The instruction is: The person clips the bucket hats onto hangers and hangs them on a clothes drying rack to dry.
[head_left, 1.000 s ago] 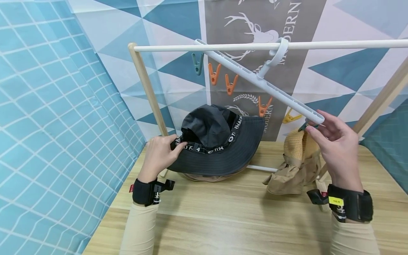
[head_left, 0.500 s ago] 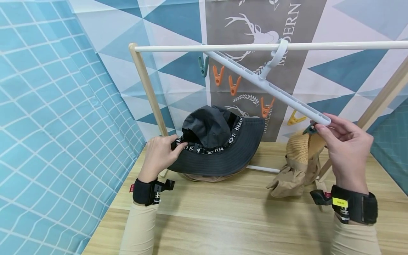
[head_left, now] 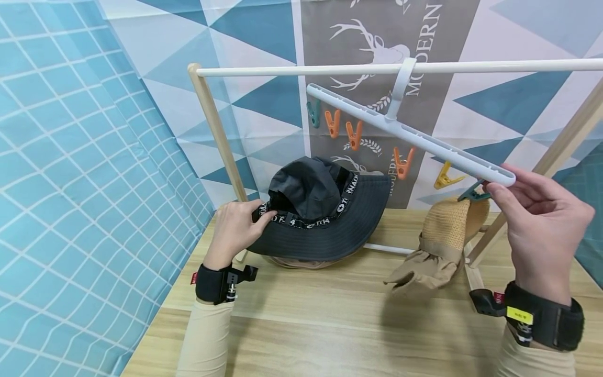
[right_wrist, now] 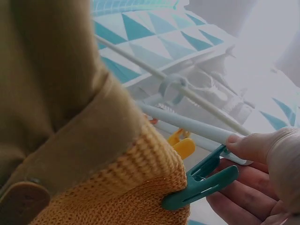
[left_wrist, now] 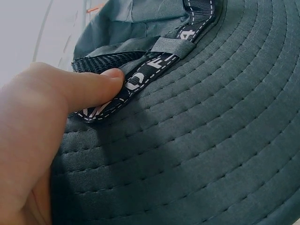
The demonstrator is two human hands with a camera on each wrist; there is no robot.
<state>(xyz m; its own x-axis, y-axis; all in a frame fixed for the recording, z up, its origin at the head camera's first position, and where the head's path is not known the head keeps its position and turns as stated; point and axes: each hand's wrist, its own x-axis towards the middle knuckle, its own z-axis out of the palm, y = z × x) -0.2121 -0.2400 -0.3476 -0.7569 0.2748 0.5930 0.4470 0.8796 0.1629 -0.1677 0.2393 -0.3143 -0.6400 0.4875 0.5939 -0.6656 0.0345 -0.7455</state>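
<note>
My left hand (head_left: 235, 228) pinches the dark bucket hat (head_left: 325, 243) at its lettered inner band, thumb on the band in the left wrist view. This hat lies tilted, brim toward me, over a brown item on the table. My right hand (head_left: 542, 230) holds the right end of a pale blue clip hanger (head_left: 419, 140), thumb on top of the bar. The hanger hooks over the white rail and slants down to the right. Below that end, a dark green clip (right_wrist: 201, 190) bites the edge of a tan knit-and-cloth hat (head_left: 443, 230), which hangs down.
Along the hanger dangle a green clip (head_left: 313, 113), several orange clips (head_left: 354, 135) and a yellow clip (head_left: 445, 177). The white rail (head_left: 264, 71) spans wooden posts (head_left: 219, 131). A patterned cloth backs the wooden table (head_left: 330, 324); a blue checked sheet (head_left: 85, 173) stands at left.
My right hand has drawn the hanger's end to the right and toward me, and the tan hat has swung along. The hanger's left end has dropped below the rail. My left hand stays put.
</note>
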